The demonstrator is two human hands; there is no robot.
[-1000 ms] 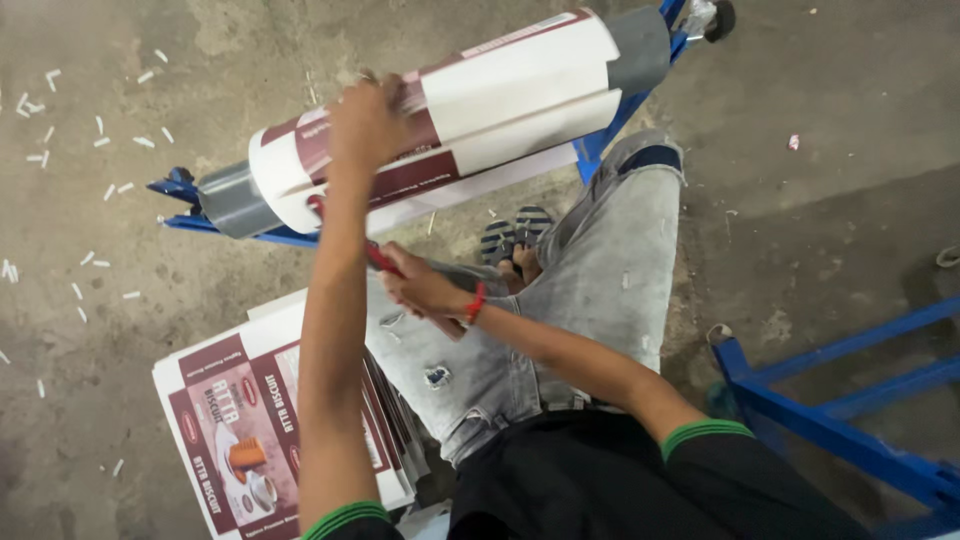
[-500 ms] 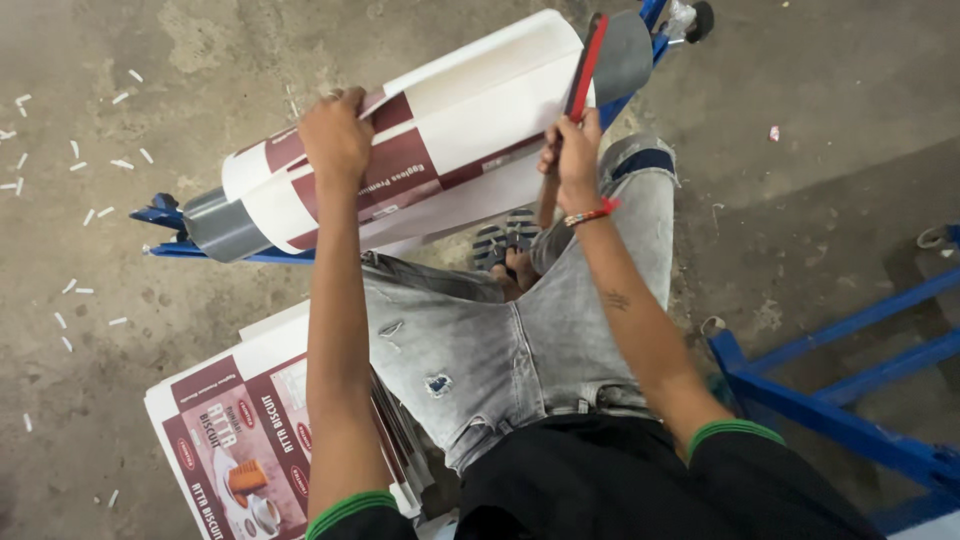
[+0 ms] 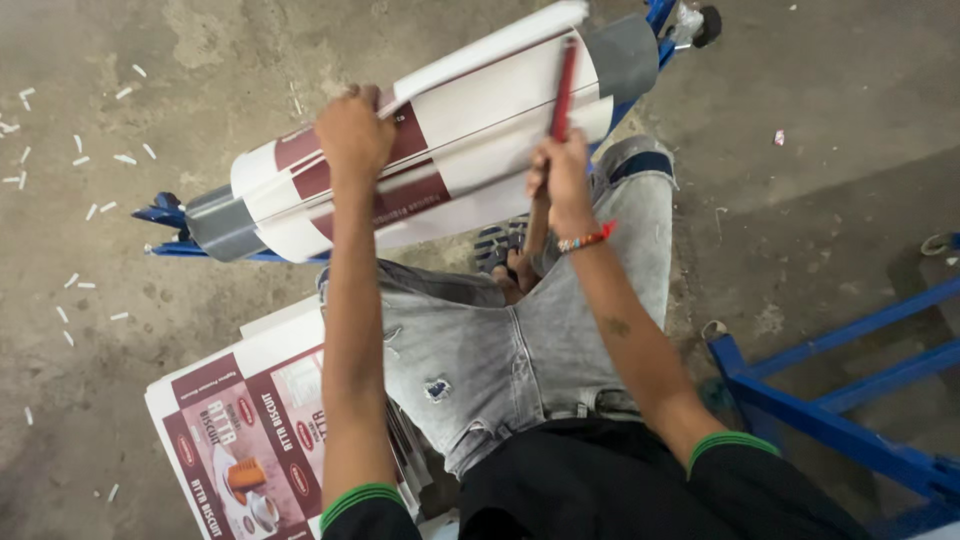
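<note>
A white and maroon printed sheet (image 3: 470, 130) is wrapped around a grey pipe (image 3: 222, 222) that lies on a blue metal stand. My left hand (image 3: 352, 132) presses down on the sheet near its left half. My right hand (image 3: 562, 178) grips a thin red stick-like tool (image 3: 563, 92) and holds it upright against the sheet's right half, near the pipe's grey right end (image 3: 622, 55). Both arms reach forward over my knees in grey jeans.
A stack of flat printed maroon and white sheets (image 3: 240, 440) lies on the floor at my lower left. A blue metal frame (image 3: 840, 400) stands at the right. Small white paper scraps (image 3: 90, 160) dot the concrete floor at the left.
My right hand rose from my lap with the red tool and brought it up onto the sheet on the pipe. My left hand stayed pressed on the sheet.
</note>
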